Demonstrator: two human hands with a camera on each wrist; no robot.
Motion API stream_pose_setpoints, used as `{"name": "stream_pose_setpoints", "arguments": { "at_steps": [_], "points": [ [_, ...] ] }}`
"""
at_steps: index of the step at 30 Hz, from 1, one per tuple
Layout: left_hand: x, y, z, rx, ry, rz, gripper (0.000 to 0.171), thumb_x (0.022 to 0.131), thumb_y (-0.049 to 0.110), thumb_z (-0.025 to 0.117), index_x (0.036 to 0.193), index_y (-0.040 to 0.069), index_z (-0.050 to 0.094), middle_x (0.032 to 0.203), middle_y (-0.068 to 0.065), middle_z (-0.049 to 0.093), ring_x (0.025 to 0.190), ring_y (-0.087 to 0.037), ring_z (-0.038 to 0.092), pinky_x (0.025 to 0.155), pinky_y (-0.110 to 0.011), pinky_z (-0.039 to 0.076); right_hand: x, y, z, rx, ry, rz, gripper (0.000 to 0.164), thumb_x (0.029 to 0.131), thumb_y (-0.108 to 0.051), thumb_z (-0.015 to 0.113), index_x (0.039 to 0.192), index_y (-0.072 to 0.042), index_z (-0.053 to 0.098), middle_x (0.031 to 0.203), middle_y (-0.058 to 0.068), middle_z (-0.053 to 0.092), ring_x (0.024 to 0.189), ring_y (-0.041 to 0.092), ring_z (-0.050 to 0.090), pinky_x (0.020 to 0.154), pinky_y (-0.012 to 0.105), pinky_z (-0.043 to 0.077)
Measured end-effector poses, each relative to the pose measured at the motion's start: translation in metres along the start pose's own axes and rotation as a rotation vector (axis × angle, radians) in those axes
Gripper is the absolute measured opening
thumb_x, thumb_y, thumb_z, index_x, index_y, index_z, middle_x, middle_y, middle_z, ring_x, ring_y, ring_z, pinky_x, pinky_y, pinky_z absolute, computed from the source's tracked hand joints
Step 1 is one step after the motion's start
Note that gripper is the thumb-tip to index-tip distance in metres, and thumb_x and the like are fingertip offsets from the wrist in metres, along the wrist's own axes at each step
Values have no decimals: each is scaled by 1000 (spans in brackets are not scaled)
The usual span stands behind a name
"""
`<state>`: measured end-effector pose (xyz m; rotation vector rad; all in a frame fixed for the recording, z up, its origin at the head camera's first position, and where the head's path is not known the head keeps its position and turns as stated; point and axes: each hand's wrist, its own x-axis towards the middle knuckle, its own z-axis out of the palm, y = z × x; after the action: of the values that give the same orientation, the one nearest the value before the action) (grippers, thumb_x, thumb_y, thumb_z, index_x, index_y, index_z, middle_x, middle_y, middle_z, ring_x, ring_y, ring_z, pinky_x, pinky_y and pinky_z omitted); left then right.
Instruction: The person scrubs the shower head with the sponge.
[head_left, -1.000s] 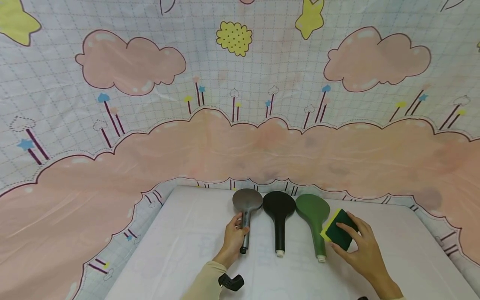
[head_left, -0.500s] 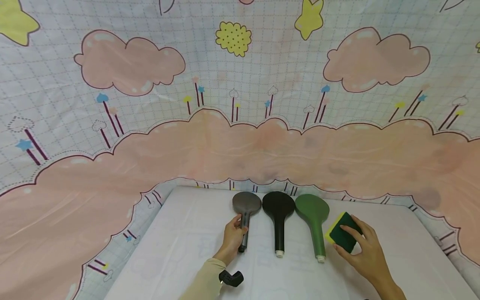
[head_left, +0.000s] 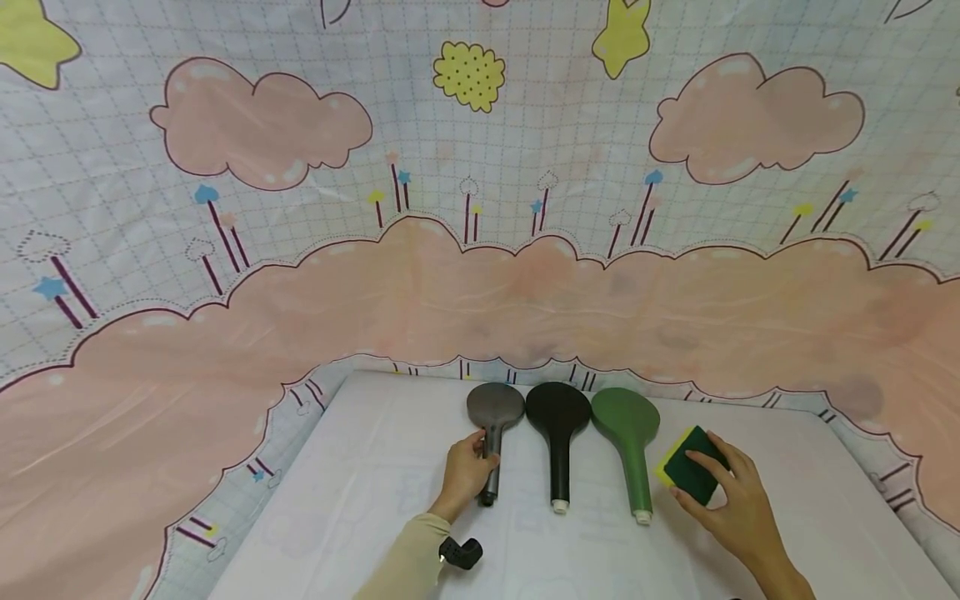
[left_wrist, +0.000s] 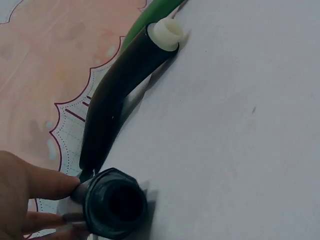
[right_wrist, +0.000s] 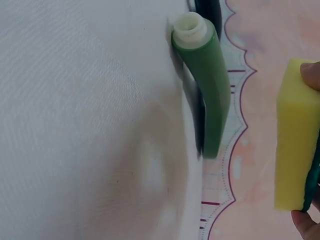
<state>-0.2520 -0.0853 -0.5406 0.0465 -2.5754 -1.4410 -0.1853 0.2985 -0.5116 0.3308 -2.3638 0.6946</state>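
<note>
Three handheld shower heads lie in a row on the white table. My left hand (head_left: 467, 475) grips the handle of the grey shower head (head_left: 495, 406), at the left; in the left wrist view the dark open end of its handle (left_wrist: 117, 202) faces the camera. The black shower head (head_left: 558, 408) lies in the middle, with a white threaded end. Right of it is the green shower head (head_left: 626, 412), also white at the end. Between thumb and fingers, my right hand (head_left: 738, 508) pinches a yellow and dark green sponge (head_left: 693, 467), apart from the green shower head.
The white table (head_left: 337, 500) carries the shower heads near its far edge. Behind it hangs a patterned cloth (head_left: 510, 300) with pink clouds and stars. A black device (head_left: 461, 553) sits at my left wrist.
The sponge has moved right and slightly toward me, away from the green shower head. The grey shower head's round end has come down slightly; my left hand keeps its grip on the handle.
</note>
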Motion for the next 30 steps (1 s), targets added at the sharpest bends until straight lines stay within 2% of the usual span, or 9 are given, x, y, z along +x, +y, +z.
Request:
{"name": "stream_pose_setpoints", "arguments": {
  "at_steps": [4, 13, 23, 30],
  "points": [
    [-2, 1, -4, 52, 12, 36, 49, 80, 13, 74, 124, -6, 62, 109, -23, 70, 103, -36, 66, 91, -50, 50, -2, 4, 1, -9, -21, 31, 57, 59, -21, 92, 110, -10, 68, 136, 27, 50, 119, 46, 43, 80, 70, 46],
    [-8, 10, -22, 79, 22, 53, 41, 85, 16, 71, 122, 0, 64, 123, -21, 64, 114, -39, 60, 95, -52, 48, 0, 14, 5, -27, -113, 62, 58, 66, -28, 89, 114, -6, 66, 133, 31, 50, 115, 50, 45, 79, 69, 45],
    [-10, 15, -39, 70, 28, 90, 40, 87, 16, 70, 124, 0, 64, 124, -19, 65, 114, -38, 60, 92, -52, 49, 2, 22, 7, -124, -400, 220, 71, 74, -45, 82, 127, -3, 59, 139, 34, 43, 122, 56, 40, 91, 73, 41],
    [-9, 16, -41, 74, 32, 105, 39, 87, 16, 70, 122, 0, 64, 124, -19, 65, 113, -38, 60, 92, -51, 49, 3, 23, 7, -124, -476, 226, 68, 73, -41, 83, 125, -4, 61, 136, 36, 45, 121, 59, 41, 89, 73, 42]
  ]
}}
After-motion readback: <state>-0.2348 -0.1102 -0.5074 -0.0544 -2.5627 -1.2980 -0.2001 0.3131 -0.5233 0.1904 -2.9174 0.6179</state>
